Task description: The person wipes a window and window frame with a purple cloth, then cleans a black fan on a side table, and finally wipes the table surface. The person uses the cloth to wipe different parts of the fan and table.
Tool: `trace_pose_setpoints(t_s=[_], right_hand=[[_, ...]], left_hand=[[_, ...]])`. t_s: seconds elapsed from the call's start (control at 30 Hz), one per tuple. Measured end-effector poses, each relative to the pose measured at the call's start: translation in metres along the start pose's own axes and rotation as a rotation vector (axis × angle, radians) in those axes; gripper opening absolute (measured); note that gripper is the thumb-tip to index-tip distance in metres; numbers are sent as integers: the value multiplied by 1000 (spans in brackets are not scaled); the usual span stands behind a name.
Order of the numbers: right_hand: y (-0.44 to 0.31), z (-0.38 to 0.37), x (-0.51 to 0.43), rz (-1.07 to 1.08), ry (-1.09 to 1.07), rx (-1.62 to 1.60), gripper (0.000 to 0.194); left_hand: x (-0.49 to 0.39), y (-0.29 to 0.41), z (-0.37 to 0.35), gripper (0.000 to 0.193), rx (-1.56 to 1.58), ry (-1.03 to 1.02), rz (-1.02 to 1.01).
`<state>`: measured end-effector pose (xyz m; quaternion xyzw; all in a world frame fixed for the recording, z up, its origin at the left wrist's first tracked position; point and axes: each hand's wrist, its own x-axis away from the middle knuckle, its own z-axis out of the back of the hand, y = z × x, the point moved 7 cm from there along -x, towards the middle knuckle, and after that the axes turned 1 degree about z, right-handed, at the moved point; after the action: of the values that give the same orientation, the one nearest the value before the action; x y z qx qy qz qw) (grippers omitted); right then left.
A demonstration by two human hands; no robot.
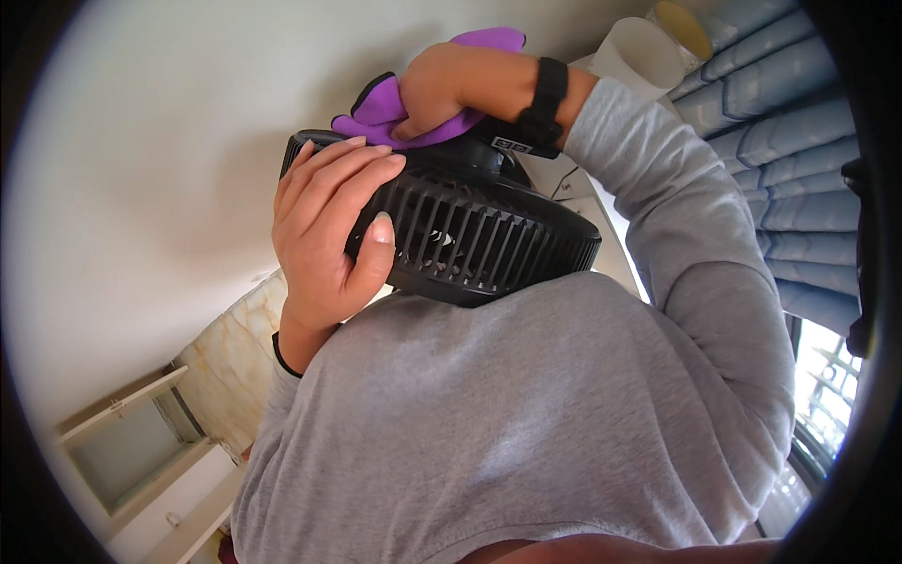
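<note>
A black fan head (486, 247) with a slatted grille rests tilted against the front of my grey shirt. My left hand (331, 218) grips its left side, fingers spread over the rim and thumb on the slats. On the fan's far upper side, my right hand (437, 92) presses a bunched purple cloth (380, 102) with black edging. The right hand is bent at the wrist, and some of its fingers are hidden in the folds. A black strap (548, 92) with a small labelled box circles my right wrist. Most of the fan's far side is covered by hand and cloth.
A pale wall (155, 176) rises on the left. A white cylindrical container (638, 60) stands at upper right beside a blue curtain (789, 141). White drawers (574, 187) show behind the fan. At lower left is a glass-panelled cabinet door (130, 451), and a window (824, 388) lies far right.
</note>
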<state>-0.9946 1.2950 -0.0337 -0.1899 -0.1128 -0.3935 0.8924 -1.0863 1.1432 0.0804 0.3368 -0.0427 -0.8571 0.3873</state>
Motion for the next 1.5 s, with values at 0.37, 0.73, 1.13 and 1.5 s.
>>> trace_pose_setpoints(t_s=[0.37,0.73,1.13,1.5], right_hand=[[-14,-7,15,246,245,59,48],[33,-60,129,457,666,-245,65],[185,-153,178,-422,1008,-1411,45],[121,-75,26,-96,278,-1689,58]], left_hand=[[6,-2,3,34,25,34,7],[11,-7,5,34,26,42,10],[14,-6,6,35,18,26,16],[15,-7,6,35,-4,19,35]])
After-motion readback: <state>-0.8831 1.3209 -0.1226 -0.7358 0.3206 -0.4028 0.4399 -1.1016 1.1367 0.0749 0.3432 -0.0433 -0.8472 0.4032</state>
